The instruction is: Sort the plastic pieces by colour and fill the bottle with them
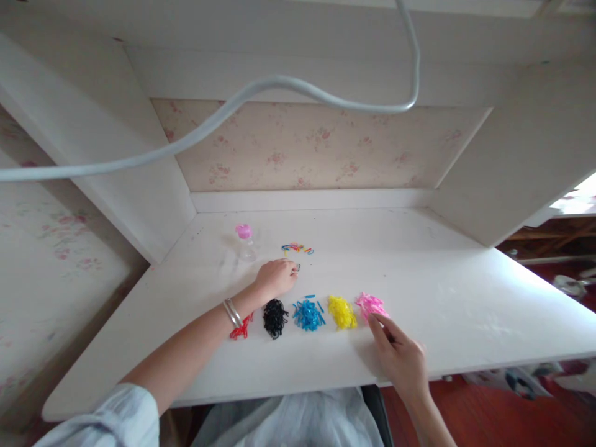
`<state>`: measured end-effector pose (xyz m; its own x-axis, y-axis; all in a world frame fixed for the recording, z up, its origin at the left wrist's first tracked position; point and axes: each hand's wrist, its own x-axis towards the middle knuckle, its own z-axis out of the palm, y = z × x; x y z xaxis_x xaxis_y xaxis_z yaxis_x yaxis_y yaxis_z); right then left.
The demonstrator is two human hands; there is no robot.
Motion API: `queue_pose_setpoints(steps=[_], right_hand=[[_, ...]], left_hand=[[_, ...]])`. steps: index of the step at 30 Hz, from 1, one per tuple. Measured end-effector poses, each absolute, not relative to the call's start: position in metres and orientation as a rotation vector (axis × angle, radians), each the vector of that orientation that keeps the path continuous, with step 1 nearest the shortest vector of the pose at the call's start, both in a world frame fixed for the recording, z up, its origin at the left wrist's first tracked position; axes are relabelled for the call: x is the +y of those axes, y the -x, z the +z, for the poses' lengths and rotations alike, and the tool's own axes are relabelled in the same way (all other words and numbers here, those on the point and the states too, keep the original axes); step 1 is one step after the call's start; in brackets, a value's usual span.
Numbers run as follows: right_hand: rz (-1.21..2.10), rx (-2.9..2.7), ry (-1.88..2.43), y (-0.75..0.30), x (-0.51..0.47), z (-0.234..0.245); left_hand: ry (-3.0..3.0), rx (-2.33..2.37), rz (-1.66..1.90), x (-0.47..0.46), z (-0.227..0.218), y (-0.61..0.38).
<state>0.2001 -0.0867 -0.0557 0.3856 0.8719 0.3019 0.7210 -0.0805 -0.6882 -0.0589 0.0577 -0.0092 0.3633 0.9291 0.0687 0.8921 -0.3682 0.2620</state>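
Observation:
Small elastic bands lie sorted by colour in a row on the white desk: a red pile, a black pile, a blue pile, a yellow pile and a pink pile. My left hand, with bangles on the wrist, is curled and pinches a dark band at its fingertips, just short of a small mixed-colour cluster. My right hand rests on the desk, fingers together, its tips touching the pink pile.
A small clear bottle with a pink cap stands behind my left hand. White side panels and a floral back wall close the desk in. A grey cable hangs across above. A red floor shows at the right.

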Motion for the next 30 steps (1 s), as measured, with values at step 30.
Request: queue_pose_setpoints(steps=[30], right_hand=[[0.11,-1.517,1.804,-0.194,-0.087,-0.056]], left_hand=[[-2.437,1.298,0.206,0.01,0.021,0.128]])
